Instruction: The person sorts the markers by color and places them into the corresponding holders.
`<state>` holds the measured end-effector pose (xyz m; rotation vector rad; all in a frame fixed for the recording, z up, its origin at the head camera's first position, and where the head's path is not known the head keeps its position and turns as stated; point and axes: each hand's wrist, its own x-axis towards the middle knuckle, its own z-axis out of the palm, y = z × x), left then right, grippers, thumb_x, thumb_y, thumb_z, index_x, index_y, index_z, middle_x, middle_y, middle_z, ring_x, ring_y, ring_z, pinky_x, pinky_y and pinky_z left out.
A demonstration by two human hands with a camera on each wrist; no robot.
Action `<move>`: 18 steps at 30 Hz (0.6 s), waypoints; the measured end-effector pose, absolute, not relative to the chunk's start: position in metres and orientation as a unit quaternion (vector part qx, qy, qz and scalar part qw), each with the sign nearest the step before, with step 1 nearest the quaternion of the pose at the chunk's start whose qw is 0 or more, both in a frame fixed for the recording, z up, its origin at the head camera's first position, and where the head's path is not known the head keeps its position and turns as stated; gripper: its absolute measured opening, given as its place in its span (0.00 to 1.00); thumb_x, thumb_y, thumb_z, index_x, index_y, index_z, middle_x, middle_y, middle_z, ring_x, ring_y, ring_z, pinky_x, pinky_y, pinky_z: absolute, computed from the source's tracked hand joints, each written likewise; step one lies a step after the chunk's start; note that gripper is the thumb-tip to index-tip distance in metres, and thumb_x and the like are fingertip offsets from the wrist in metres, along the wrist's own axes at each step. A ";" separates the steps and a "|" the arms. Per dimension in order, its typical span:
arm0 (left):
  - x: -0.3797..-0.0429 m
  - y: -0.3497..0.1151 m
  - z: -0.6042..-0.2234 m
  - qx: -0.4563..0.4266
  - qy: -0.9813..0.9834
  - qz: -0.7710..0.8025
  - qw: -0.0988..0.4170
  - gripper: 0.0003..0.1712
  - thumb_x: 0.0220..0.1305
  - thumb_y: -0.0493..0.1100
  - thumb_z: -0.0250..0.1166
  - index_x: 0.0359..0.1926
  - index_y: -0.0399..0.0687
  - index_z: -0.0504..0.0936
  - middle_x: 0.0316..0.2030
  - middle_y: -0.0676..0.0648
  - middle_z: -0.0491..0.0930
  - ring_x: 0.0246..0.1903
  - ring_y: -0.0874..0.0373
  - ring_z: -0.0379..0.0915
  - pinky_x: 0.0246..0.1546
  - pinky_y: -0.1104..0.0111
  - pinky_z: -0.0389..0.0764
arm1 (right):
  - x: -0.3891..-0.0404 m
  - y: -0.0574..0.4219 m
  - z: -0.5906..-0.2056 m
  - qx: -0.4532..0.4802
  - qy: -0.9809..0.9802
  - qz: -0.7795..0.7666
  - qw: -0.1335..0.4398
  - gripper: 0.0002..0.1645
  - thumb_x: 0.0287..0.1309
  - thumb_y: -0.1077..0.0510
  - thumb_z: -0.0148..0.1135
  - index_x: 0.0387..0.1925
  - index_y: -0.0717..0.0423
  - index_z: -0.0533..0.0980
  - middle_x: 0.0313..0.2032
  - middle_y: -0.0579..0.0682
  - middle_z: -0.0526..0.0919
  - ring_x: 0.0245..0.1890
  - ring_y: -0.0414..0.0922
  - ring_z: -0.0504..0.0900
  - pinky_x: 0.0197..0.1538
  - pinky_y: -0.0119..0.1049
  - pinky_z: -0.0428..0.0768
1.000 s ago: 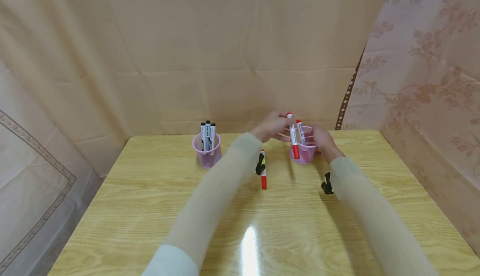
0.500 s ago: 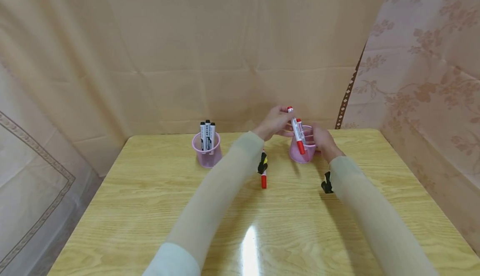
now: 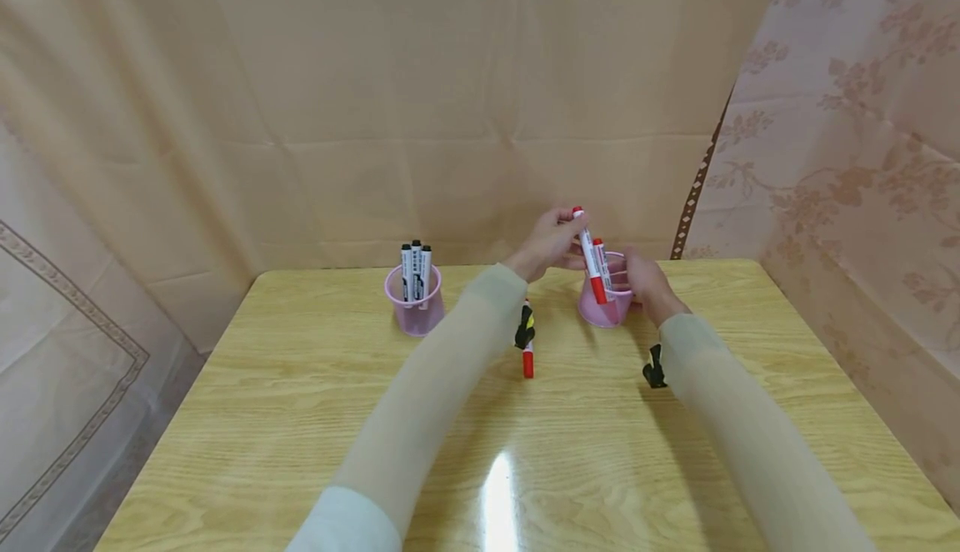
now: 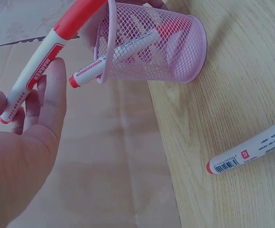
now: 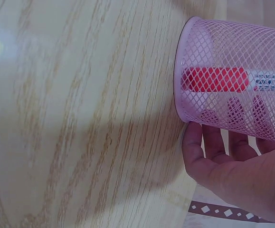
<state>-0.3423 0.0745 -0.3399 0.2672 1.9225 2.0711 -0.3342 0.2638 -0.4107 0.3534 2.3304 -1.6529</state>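
My left hand (image 3: 551, 245) pinches a red-capped whiteboard marker (image 4: 36, 66) near its end, tilted with the cap downward. The cap is at the rim of a pink mesh pen cup (image 4: 187, 52); whether it touches the rim I cannot tell. Inside that cup leans another red marker (image 4: 89, 72), cap at the bottom. On the cup's right side, my right hand (image 5: 241, 166) holds it, fingers around the far wall and partly seen through the mesh. A third red marker (image 3: 528, 363) lies on the table below my left wrist, partly covered by the black wrist strap.
To the left stands a second pink mesh cup (image 3: 417, 321) with several black-capped markers (image 3: 416, 273) in it. Both cups are near the back edge of the wooden table (image 3: 315, 419). A beige cloth (image 3: 420, 118) hangs behind, patterned cloth (image 3: 870, 152) at the right.
My left hand has risen slightly with its marker, whose cap has swung right and up toward the right cup's opening. My right hand and the cup have stayed put.
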 end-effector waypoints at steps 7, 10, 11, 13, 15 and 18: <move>-0.343 0.073 -0.338 0.102 0.647 0.741 0.150 0.24 0.78 0.46 0.56 0.62 0.30 0.71 0.34 0.43 0.77 0.33 0.49 0.79 0.41 0.55 0.87 | -0.334 0.265 -0.412 0.118 0.801 -0.573 0.128 0.48 0.76 0.35 0.15 0.72 0.65 0.63 0.69 0.64 0.67 0.67 0.59 0.67 0.67 0.55 0.69; -0.341 0.074 -0.335 0.101 0.639 0.748 0.146 0.23 0.78 0.46 0.57 0.61 0.32 0.71 0.36 0.41 0.78 0.33 0.49 0.79 0.45 0.52 0.85 | -0.335 0.265 -0.411 0.120 0.796 -0.579 0.127 0.47 0.76 0.37 0.16 0.72 0.65 0.64 0.69 0.64 0.67 0.67 0.58 0.68 0.66 0.54 0.69; -0.341 0.074 -0.334 0.100 0.637 0.750 0.145 0.22 0.78 0.46 0.57 0.60 0.33 0.71 0.38 0.39 0.78 0.34 0.48 0.79 0.46 0.50 0.84 | -0.335 0.265 -0.411 0.120 0.795 -0.581 0.127 0.47 0.75 0.37 0.16 0.72 0.65 0.64 0.69 0.64 0.67 0.67 0.58 0.68 0.66 0.54 0.69; -0.340 0.073 -0.334 0.097 0.636 0.752 0.142 0.19 0.78 0.46 0.57 0.59 0.35 0.72 0.40 0.37 0.78 0.36 0.46 0.80 0.48 0.50 0.84 | -0.335 0.265 -0.411 0.119 0.795 -0.581 0.128 0.47 0.75 0.37 0.16 0.72 0.65 0.64 0.69 0.64 0.67 0.67 0.59 0.68 0.66 0.54 0.69; -0.340 0.073 -0.334 0.091 0.637 0.753 0.138 0.17 0.78 0.46 0.57 0.57 0.37 0.72 0.41 0.37 0.78 0.38 0.43 0.80 0.48 0.50 0.84 | -0.335 0.265 -0.411 0.118 0.795 -0.581 0.130 0.47 0.75 0.36 0.16 0.72 0.65 0.63 0.69 0.64 0.67 0.67 0.59 0.67 0.66 0.54 0.69; -0.342 0.072 -0.335 0.085 0.636 0.756 0.132 0.16 0.78 0.46 0.57 0.56 0.39 0.71 0.41 0.37 0.78 0.42 0.41 0.81 0.46 0.52 0.85 | -0.335 0.265 -0.411 0.114 0.794 -0.583 0.131 0.47 0.76 0.36 0.16 0.72 0.66 0.63 0.69 0.64 0.67 0.67 0.59 0.68 0.66 0.53 0.69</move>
